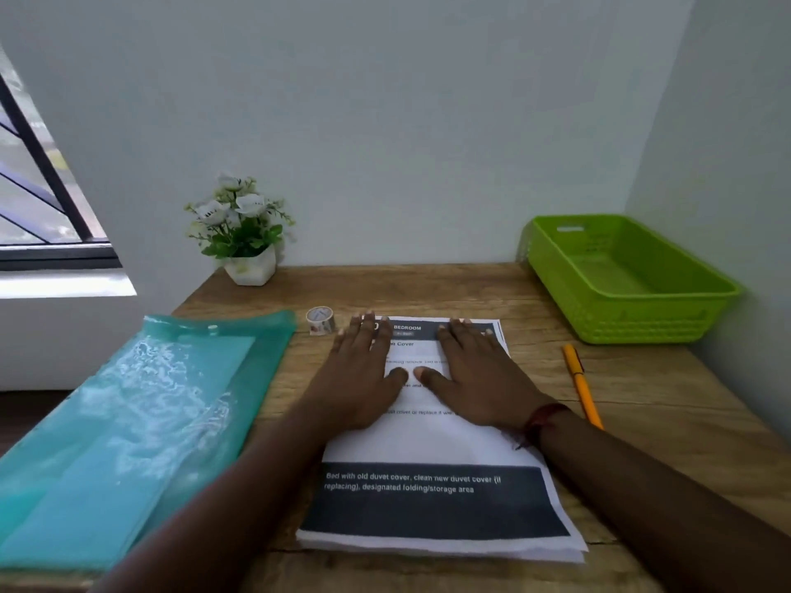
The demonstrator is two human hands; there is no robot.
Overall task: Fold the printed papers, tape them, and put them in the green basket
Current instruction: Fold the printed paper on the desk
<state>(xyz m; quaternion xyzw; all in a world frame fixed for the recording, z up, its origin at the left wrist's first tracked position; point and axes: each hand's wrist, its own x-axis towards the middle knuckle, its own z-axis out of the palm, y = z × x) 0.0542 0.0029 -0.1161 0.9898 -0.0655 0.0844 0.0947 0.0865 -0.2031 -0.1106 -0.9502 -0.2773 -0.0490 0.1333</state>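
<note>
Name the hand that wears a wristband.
The right hand: a dark red band circles its wrist. The left hand has a bare wrist.

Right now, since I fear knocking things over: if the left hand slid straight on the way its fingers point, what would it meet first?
Likely only bare table, then the wall. The tape roll sits just left of that line from the left hand, so slight drift could clip it.
</note>
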